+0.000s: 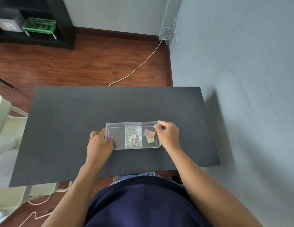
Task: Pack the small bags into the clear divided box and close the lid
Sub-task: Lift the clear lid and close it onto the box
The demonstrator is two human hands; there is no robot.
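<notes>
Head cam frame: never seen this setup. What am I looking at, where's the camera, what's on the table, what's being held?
There is no robot here. A person wears one wide-angle camera on the head, so you look forward and down over their chest and both forearms.

In front of them is a dark grey table. On it sits a clear divided box. Its middle compartment holds a larger clear bag with a barcode label and small flower-like pieces. The right compartment holds two small bags, one with orange contents, one yellowish. The left compartment looks empty.

The left hand holds the box's left end, thumb over the rim. The right hand pinches the far right corner. A clear lid seems to lie on the box, but whether it is fully shut is hard to tell.

Behind: wood floor, a cable, a black shelf with a green basket.
</notes>
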